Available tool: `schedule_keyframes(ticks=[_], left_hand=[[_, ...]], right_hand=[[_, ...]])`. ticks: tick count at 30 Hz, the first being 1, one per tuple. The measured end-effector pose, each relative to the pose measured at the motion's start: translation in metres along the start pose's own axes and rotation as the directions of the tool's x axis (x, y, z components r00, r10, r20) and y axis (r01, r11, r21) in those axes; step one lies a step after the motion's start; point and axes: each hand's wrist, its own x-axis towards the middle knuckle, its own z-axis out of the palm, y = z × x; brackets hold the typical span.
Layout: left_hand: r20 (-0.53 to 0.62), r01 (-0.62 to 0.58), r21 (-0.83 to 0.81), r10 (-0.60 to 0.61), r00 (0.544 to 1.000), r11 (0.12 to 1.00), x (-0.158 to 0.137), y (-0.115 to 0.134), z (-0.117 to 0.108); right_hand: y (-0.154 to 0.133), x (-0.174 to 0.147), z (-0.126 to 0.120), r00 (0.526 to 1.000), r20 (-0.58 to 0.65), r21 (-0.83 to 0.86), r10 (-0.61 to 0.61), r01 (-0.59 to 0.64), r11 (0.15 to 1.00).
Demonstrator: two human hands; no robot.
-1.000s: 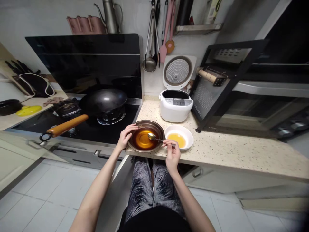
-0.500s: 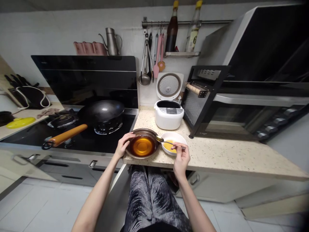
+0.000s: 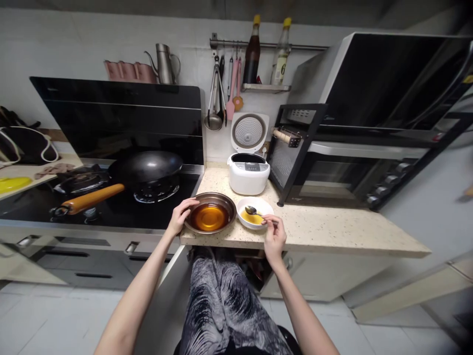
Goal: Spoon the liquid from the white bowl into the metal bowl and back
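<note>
My left hand [image 3: 180, 217] grips the left rim of a round metal bowl [image 3: 230, 211], its fingers resting on the edge. Clear amber-brown liquid [image 3: 209, 218] fills the lower part of that bowl. Close by on the right stands a smaller white bowl [image 3: 268, 208] with yellow liquid [image 3: 252, 218] in it, which looks like beaten egg. Between the thumb and fingers of my right hand [image 3: 275, 240] is the handle of a metal spoon [image 3: 252, 210]. Its head hangs over the white bowl; whether it touches the yellow liquid I cannot tell.
A black wok [image 3: 148, 166] with a wooden handle sits on the hob at the left. Behind the bowls stands a white rice cooker [image 3: 248, 178], lid raised. An oven [image 3: 351, 172] occupies the right of the counter. Utensils [image 3: 216, 98] hang on the wall.
The spoon head has moved right from the metal bowl's rim to over the white bowl. My left hand stays on the metal bowl. The whole view has shifted somewhat.
</note>
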Motion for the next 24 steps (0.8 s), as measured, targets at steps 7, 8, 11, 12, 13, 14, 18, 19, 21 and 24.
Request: schedule_keyframes(ticks=[7,8,11,12,13,14,18,19,21,24], left_hand=[[-0.007,0.0,0.017,0.0,1.0,1.0,0.001,0.0,-0.001],[-0.007,0.001,0.019,-0.001,1.0,1.0,0.001,0.0,-0.001],[-0.006,0.007,0.022,-0.007,1.0,1.0,0.001,0.0,-0.001],[-0.007,0.01,0.022,-0.01,1.0,1.0,0.001,-0.001,-0.001],[-0.009,0.013,0.022,-0.013,1.0,1.0,0.001,-0.001,-0.001],[-0.01,0.016,0.021,-0.016,1.0,1.0,0.001,-0.002,-0.001],[-0.007,0.023,0.015,-0.023,1.0,1.0,0.001,-0.003,-0.001],[-0.008,0.026,0.015,-0.026,1.0,1.0,0.001,-0.003,0.0],[-0.011,0.031,0.015,-0.031,0.999,0.999,0.001,-0.002,0.0],[-0.017,0.037,0.016,-0.037,0.999,0.999,0.001,0.0,0.0]], right_hand=[[0.015,0.005,-0.008,0.864,0.299,-0.054,-0.405,0.439,0.897],[0.017,0.006,-0.009,0.821,0.359,-0.044,-0.444,0.49,0.871],[0.024,0.008,-0.015,0.724,0.466,-0.026,-0.51,0.587,0.809],[0.027,0.008,-0.017,0.715,0.483,-0.019,-0.505,0.586,0.81],[0.029,0.008,-0.019,0.716,0.496,-0.007,-0.491,0.568,0.823],[0.031,0.007,-0.021,0.732,0.501,0.001,-0.462,0.534,0.846],[0.032,0.005,-0.027,0.839,0.464,-0.02,-0.284,0.33,0.944],[0.031,0.004,-0.028,0.864,0.437,-0.029,-0.248,0.29,0.957],[0.026,0.003,-0.028,0.906,0.366,-0.039,-0.213,0.244,0.969],[0.018,0.001,-0.025,0.954,0.219,-0.054,-0.204,0.221,0.974]])
